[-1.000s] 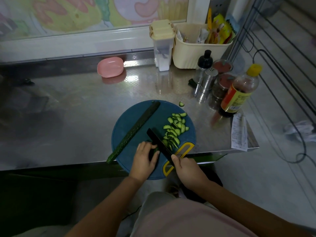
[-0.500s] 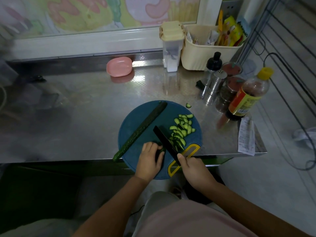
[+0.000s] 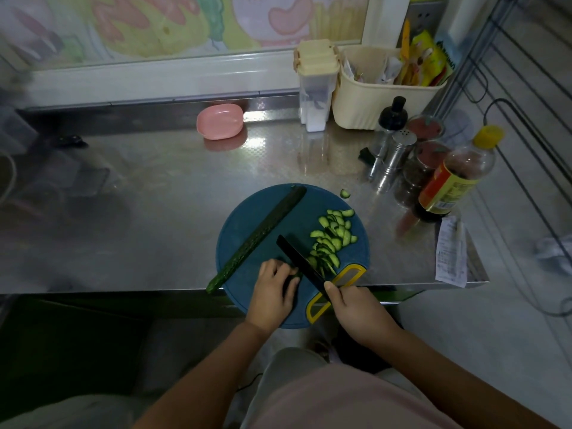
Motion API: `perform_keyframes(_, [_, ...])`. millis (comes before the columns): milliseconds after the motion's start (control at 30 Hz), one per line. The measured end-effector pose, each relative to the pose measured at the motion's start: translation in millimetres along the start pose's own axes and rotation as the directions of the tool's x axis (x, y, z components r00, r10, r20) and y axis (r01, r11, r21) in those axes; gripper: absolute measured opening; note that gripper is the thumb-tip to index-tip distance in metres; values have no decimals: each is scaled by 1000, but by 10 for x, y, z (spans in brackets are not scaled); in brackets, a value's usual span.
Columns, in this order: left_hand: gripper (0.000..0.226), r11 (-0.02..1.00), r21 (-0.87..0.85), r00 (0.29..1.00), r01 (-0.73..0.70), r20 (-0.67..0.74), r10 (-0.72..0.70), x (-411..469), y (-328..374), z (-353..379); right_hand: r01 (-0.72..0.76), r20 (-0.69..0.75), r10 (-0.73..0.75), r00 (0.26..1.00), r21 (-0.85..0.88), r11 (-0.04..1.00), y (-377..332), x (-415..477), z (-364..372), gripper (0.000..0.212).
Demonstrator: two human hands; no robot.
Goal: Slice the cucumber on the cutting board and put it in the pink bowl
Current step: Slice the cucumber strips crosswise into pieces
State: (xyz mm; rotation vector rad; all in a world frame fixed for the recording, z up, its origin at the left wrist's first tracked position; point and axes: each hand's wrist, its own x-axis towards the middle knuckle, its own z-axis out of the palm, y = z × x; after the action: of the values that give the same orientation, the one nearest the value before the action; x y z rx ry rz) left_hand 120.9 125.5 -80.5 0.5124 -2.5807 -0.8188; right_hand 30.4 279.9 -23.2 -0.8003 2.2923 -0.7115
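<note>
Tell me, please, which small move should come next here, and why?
Probably lift the knife a little, shift it toward the left hand and cut again. The right hand holds the blade down on the board beside the slices, and the left hand holds only a short stub; the long half lies uncut.

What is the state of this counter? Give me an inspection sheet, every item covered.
Surface: steel counter, reflective; one stray slice lies off the cutting board.
Job's things: cutting board overhangs the front edge; uncut cucumber half; slices piled right of the knife; pink bowl at the back, apart.
Clutter: seasoning box, cream basket, shakers, sauce bottle, paper slip.
Hands: left hand holds the cucumber end; right hand grips the knife.
Cables: black cable on the floor, right.
Surroundings: painted window, wire rack.
</note>
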Motion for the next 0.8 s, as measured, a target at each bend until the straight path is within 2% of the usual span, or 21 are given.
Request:
perform_keyframes(167, [25, 999, -23, 1000, 27, -2, -27, -3, -14, 14, -10, -17, 10, 1000, -27, 1000, 14, 53, 90, 58])
perform_keyframes(333, [27, 997, -49, 998, 67, -8, -68, 1, -21, 26, -23, -34, 23, 999, 4, 1000, 30, 42, 94, 57])
perform_keyframes(567, [21, 998, -42, 998, 55, 0, -55, -5, -32, 25, -45, -36, 48, 998, 76, 996, 37, -19, 32, 57])
perform_keyframes(800, [31, 996, -49, 997, 78, -6, -78, -4, -38, 35, -32, -35, 36, 999, 101, 994, 19, -77, 37, 60])
